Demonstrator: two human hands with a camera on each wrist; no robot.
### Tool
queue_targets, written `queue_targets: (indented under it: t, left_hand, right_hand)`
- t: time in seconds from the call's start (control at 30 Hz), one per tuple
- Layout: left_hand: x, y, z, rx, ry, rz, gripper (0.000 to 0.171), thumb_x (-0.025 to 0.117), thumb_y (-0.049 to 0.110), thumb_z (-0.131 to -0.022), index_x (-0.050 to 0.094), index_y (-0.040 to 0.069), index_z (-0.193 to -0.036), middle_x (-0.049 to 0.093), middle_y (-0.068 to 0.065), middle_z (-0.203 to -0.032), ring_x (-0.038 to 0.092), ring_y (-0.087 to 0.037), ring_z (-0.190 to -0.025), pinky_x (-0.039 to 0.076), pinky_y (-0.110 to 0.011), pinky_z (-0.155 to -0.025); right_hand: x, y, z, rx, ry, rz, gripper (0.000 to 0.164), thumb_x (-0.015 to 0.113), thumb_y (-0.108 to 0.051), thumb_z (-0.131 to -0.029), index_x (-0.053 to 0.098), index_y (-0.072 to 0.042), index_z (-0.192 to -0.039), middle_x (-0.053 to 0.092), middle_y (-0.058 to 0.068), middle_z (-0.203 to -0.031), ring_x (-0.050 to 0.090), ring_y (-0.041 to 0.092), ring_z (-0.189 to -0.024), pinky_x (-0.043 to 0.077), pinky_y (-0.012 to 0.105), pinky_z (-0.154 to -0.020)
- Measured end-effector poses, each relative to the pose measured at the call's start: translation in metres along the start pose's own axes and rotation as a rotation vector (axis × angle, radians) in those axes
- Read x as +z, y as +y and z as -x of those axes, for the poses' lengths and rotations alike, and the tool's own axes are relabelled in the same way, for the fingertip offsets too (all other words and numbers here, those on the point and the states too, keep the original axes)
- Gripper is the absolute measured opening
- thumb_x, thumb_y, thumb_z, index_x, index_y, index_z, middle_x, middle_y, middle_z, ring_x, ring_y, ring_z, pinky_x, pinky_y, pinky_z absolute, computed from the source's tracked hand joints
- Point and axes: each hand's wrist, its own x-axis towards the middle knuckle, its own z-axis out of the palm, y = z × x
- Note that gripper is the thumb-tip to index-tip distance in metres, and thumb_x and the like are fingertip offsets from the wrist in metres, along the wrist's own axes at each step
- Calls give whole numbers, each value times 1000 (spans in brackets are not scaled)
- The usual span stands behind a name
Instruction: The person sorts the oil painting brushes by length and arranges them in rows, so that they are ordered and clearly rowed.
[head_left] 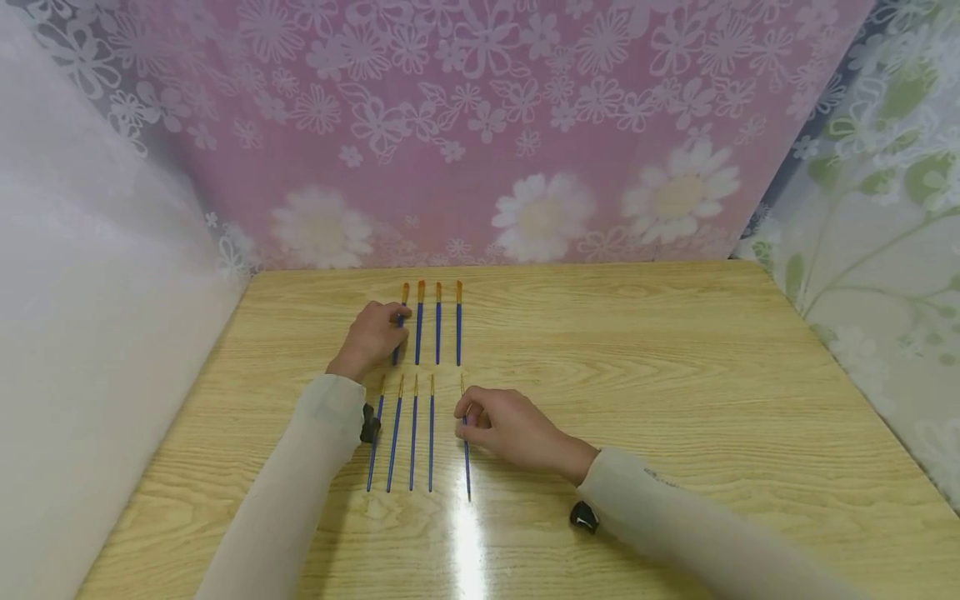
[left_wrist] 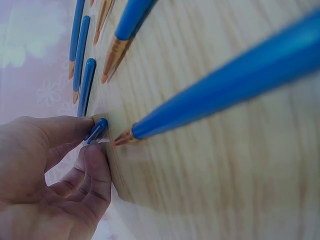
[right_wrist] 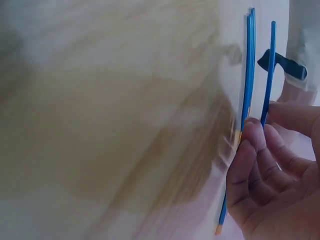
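Observation:
My left hand (head_left: 372, 335) pinches the blue-handled paintbrush (head_left: 405, 293) at the left end of the upper row, its orange bristles pointing away from me. In the left wrist view, thumb and fingertips meet at that brush's handle (left_wrist: 98, 129). Between thumb and fingers, my right hand (head_left: 513, 427) holds a thin paintbrush (head_left: 468, 477), to the right of the lower row. Seen from the right wrist, its blue handle (right_wrist: 270, 65) sticks up past the fingertips. Several thin brushes (head_left: 413, 442) lie side by side in the lower row, under and beside the left wrist.
Three wider brushes (head_left: 438, 333) with orange bristles lie parallel, right of my left hand. A wood-grain table (head_left: 637, 350) carries everything, with a pink flowered backdrop (head_left: 420, 167) behind it. Pale panels (head_left: 82, 250) stand along both sides.

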Motion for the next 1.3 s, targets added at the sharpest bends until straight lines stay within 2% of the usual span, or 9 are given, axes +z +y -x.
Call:
queue_targets:
  t: [0.37, 0.6, 0.77, 1.1, 1.3]
  left_hand:
    - [1, -1, 0, 0, -1, 3, 45, 56, 15, -110, 61, 8, -154, 51, -25, -152, 56, -42, -135, 46, -51, -98]
    - [1, -2, 1, -3, 3, -2, 45, 56, 15, -110, 61, 8, -154, 52, -25, -151, 57, -41, -131, 44, -49, -93]
    - [1, -2, 1, -6, 6, 2, 45, 56, 15, -109, 61, 8, -154, 51, -26, -151, 57, -41, -130, 43, -48, -91]
    - [4, -1, 1, 2, 11, 5, 44, 57, 14, -111, 61, 8, -154, 51, -26, -153, 55, -43, -138, 47, -53, -103]
    - [3, -4, 2, 24, 12, -23, 46, 56, 14, -111, 59, 7, -156, 52, -26, -154, 52, -42, -139, 47, -52, -99]
  right_hand:
    - [16, -10, -19, 33, 3, 88, 10, 76, -21, -103, 72, -16, -111, 67, -10, -85, 59, 7, -72, 49, 26, -68]
    - [19, -12, -23, 61, -44, 152, 15, 78, -25, -102, 71, -15, -112, 63, -7, -85, 58, 9, -74, 49, 27, -69]
    - [20, -15, -23, 68, -47, 181, 16, 77, -26, -102, 71, -16, -113, 62, -7, -87, 58, 9, -75, 49, 28, -69]
    - [8, -11, -11, 63, -2, 103, 16, 75, -21, -103, 73, -14, -118, 67, -10, -91, 61, 9, -79, 52, 30, -75]
    - [-7, -2, -6, 62, 40, 62, 13, 71, -20, -106, 74, -13, -117, 70, -7, -94, 62, 10, -80, 54, 31, -74]
